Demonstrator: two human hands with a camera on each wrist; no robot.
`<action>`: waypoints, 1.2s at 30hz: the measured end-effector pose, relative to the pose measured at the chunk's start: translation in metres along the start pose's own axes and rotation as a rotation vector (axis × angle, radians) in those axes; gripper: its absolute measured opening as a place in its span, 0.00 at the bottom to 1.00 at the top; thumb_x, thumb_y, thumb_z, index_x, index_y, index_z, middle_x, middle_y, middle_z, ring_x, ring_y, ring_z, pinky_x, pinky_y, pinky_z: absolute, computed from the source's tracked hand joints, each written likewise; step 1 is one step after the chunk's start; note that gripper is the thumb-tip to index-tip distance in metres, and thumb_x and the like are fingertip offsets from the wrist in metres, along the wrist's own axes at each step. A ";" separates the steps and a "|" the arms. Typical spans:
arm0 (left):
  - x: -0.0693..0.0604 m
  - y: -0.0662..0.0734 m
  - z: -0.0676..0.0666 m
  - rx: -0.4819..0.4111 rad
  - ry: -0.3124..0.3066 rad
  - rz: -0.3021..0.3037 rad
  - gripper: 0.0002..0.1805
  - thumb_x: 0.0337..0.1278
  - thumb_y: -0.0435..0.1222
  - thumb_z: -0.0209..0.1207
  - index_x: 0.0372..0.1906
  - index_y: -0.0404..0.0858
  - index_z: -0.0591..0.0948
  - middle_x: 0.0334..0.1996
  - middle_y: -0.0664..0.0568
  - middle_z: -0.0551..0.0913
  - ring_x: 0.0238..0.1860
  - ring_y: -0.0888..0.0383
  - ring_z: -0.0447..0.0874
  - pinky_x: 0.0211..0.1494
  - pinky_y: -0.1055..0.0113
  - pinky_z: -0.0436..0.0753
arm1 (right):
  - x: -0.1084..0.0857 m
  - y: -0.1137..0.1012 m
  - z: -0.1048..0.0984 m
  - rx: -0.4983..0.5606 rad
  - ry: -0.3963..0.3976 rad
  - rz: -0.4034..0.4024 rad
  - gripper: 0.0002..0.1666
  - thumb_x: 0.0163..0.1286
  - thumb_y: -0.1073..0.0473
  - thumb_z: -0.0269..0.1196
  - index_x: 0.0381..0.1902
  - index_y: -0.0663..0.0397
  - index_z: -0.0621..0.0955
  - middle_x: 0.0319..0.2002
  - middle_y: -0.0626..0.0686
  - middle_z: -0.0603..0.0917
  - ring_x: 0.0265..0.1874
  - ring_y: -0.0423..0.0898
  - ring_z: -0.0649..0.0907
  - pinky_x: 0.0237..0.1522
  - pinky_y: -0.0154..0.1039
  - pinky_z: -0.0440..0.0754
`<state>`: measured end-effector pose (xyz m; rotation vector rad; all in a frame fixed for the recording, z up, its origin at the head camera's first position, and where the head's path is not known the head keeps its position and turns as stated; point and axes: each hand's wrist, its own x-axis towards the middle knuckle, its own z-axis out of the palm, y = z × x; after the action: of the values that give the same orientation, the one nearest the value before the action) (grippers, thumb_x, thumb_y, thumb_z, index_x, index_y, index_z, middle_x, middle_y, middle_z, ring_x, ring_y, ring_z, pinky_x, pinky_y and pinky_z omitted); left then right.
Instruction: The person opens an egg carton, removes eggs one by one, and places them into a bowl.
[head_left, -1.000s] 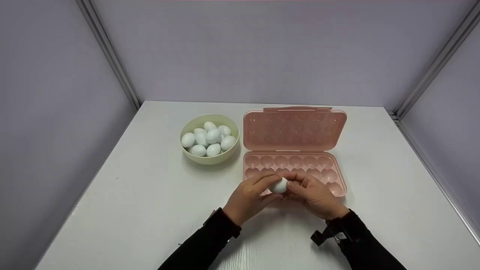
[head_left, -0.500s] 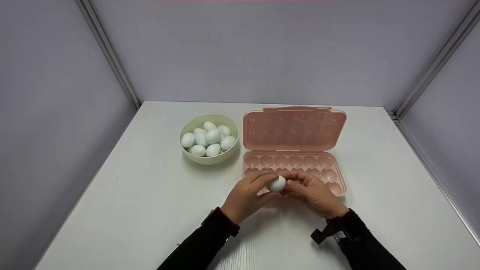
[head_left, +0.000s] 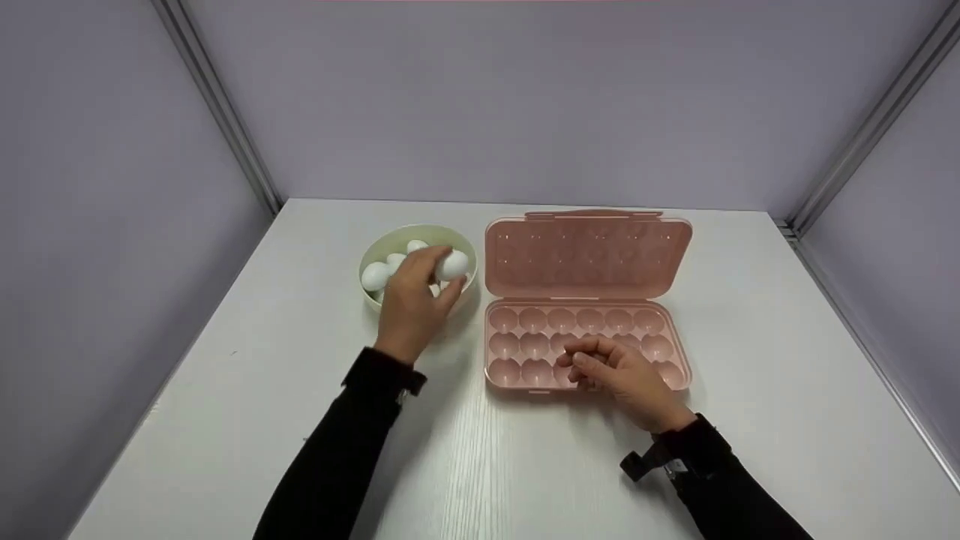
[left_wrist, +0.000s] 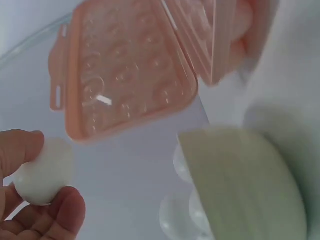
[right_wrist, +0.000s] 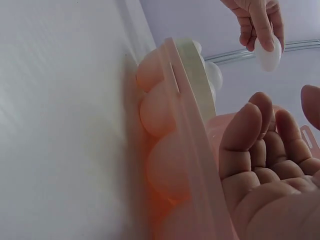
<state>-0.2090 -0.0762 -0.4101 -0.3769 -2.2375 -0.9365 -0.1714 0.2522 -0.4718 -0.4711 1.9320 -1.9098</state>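
Pinched between the thumb and fingers of my left hand (head_left: 412, 304) is a white egg (head_left: 452, 265), held up over the right side of a pale green bowl (head_left: 386, 246). Several more white eggs (head_left: 376, 276) lie in that bowl, partly hidden by the hand. A pink plastic egg box (head_left: 536, 373) stands to the right with its lid (head_left: 589, 259) raised at the back. Over the front of its rows of round cups, my right hand (head_left: 626, 379) hovers with loosely bent fingers, holding nothing. The right wrist view shows its palm (right_wrist: 275, 205) bare.
All of this stands on a white table (head_left: 300, 360). Pale panels (head_left: 525, 105) enclose its back and sides, with metal posts (head_left: 225, 112) at the corners. The bowl sits close to the egg box's left side.
My left hand has carried the egg leftward and back, from over the egg box to the bowl. The right hand has parted from the egg and stays almost in place.
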 end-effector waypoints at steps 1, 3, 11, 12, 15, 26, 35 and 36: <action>0.010 -0.004 0.000 0.035 -0.041 -0.043 0.23 0.61 0.34 0.74 0.59 0.32 0.84 0.54 0.40 0.89 0.46 0.48 0.88 0.52 0.56 0.88 | 0.000 0.000 0.000 -0.010 0.011 0.002 0.27 0.83 0.56 0.61 0.67 0.73 0.74 0.56 0.60 0.89 0.45 0.41 0.87 0.49 0.35 0.87; 0.026 -0.013 0.001 0.102 -0.140 -0.123 0.23 0.63 0.34 0.72 0.62 0.33 0.84 0.57 0.40 0.87 0.54 0.46 0.88 0.60 0.54 0.86 | 0.000 0.000 0.000 -0.033 0.020 -0.003 0.26 0.83 0.56 0.61 0.67 0.72 0.75 0.56 0.61 0.89 0.45 0.41 0.87 0.49 0.34 0.87; 0.053 -0.037 0.022 0.337 -0.406 -0.239 0.22 0.64 0.37 0.71 0.61 0.35 0.86 0.57 0.38 0.89 0.60 0.38 0.86 0.68 0.47 0.82 | 0.005 0.001 0.005 -0.061 0.019 -0.032 0.22 0.82 0.56 0.62 0.63 0.69 0.78 0.55 0.59 0.90 0.43 0.45 0.87 0.45 0.34 0.86; 0.054 -0.039 0.024 0.368 -0.413 -0.230 0.21 0.63 0.37 0.71 0.59 0.35 0.87 0.55 0.38 0.90 0.58 0.37 0.87 0.66 0.46 0.82 | 0.006 0.001 0.006 -0.063 0.019 -0.033 0.22 0.82 0.56 0.61 0.63 0.70 0.78 0.54 0.59 0.90 0.43 0.45 0.87 0.45 0.34 0.86; 0.056 -0.042 0.030 0.448 -0.415 -0.208 0.19 0.61 0.39 0.70 0.55 0.36 0.89 0.51 0.38 0.92 0.54 0.35 0.87 0.62 0.43 0.82 | 0.009 0.000 0.011 -0.081 0.036 -0.036 0.24 0.82 0.57 0.62 0.63 0.73 0.77 0.54 0.61 0.90 0.42 0.46 0.88 0.44 0.34 0.86; 0.057 -0.048 0.044 0.618 -0.458 -0.282 0.21 0.67 0.46 0.66 0.54 0.35 0.87 0.51 0.38 0.91 0.57 0.37 0.83 0.64 0.45 0.77 | 0.009 0.003 0.027 -0.472 0.103 -0.148 0.17 0.78 0.54 0.67 0.55 0.60 0.85 0.48 0.60 0.90 0.38 0.37 0.84 0.40 0.29 0.82; 0.051 -0.047 0.044 0.667 -0.476 -0.288 0.22 0.72 0.46 0.63 0.57 0.31 0.84 0.54 0.35 0.89 0.59 0.36 0.83 0.66 0.42 0.76 | 0.008 0.002 0.030 -0.513 0.096 -0.133 0.15 0.78 0.53 0.68 0.54 0.56 0.86 0.47 0.55 0.91 0.38 0.38 0.84 0.40 0.30 0.81; 0.051 -0.047 0.043 0.664 -0.477 -0.284 0.22 0.73 0.46 0.62 0.57 0.32 0.84 0.54 0.35 0.89 0.60 0.35 0.83 0.67 0.42 0.76 | 0.008 0.002 0.030 -0.517 0.096 -0.133 0.15 0.78 0.53 0.68 0.54 0.56 0.86 0.47 0.54 0.91 0.37 0.38 0.83 0.39 0.30 0.81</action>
<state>-0.2896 -0.0779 -0.4220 0.0356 -2.9262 -0.1850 -0.1634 0.2219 -0.4741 -0.6752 2.5191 -1.5101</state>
